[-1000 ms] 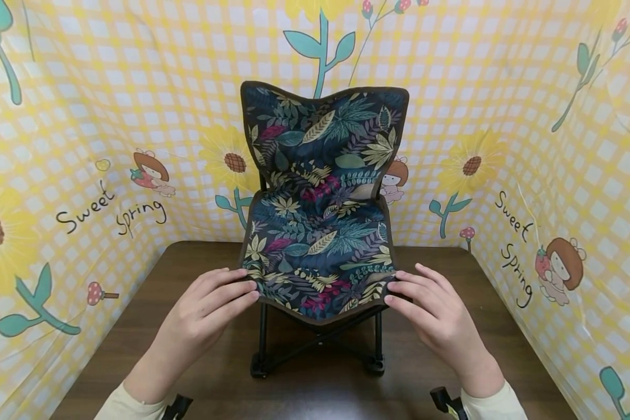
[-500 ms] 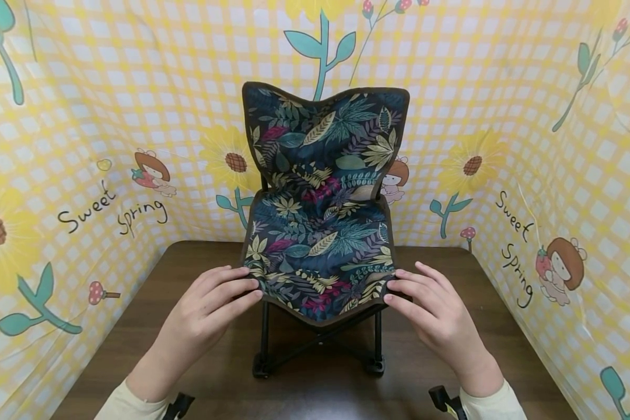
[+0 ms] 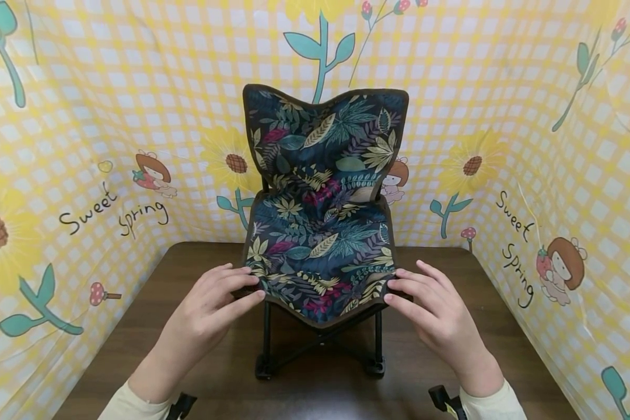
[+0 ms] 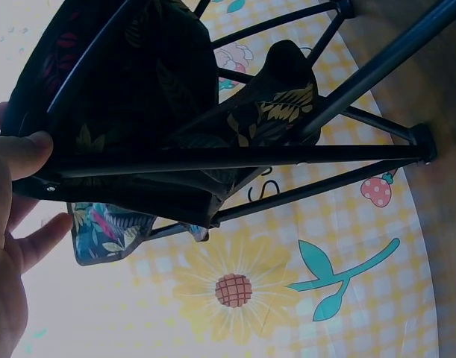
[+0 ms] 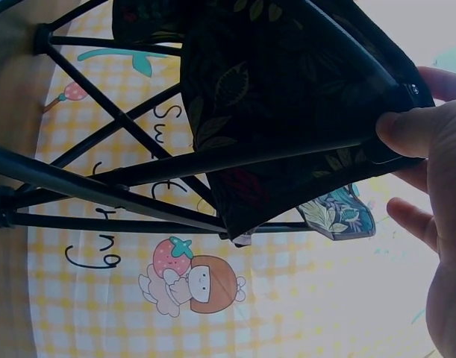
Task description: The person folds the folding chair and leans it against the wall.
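Small folding camp chair with dark leaf-print fabric seat and black metal frame [image 3: 320,233] stands upright on the dark brown wooden table [image 3: 136,326], centre, backrest toward the far wall. Left hand [image 3: 205,318] at the front-left corner of the seat, fingers curled onto the fabric edge; the left wrist view shows its thumb [image 4: 22,153] pressed against the frame end under the corner, so it pinches that corner. Right hand [image 3: 436,315] mirrors it at the front-right corner, fingers on top, thumb [image 5: 407,130] under the frame tip, gripping the corner. Both hands closed on the chair, not lifting that I can tell; the feet look to be on the table.

Crossed black leg bars [image 3: 320,344] sit below the seat, between the two wrists. Cream sleeves [image 3: 485,405] at the bottom edge, black wrist mounts [image 3: 443,399] beside them.

Yellow checked cloth backdrop with sunflowers, cartoon girls and "Sweet Spring" lettering [image 3: 110,210] wraps the table on three sides, close behind the backrest. Nothing else sits on the tabletop near the hands.
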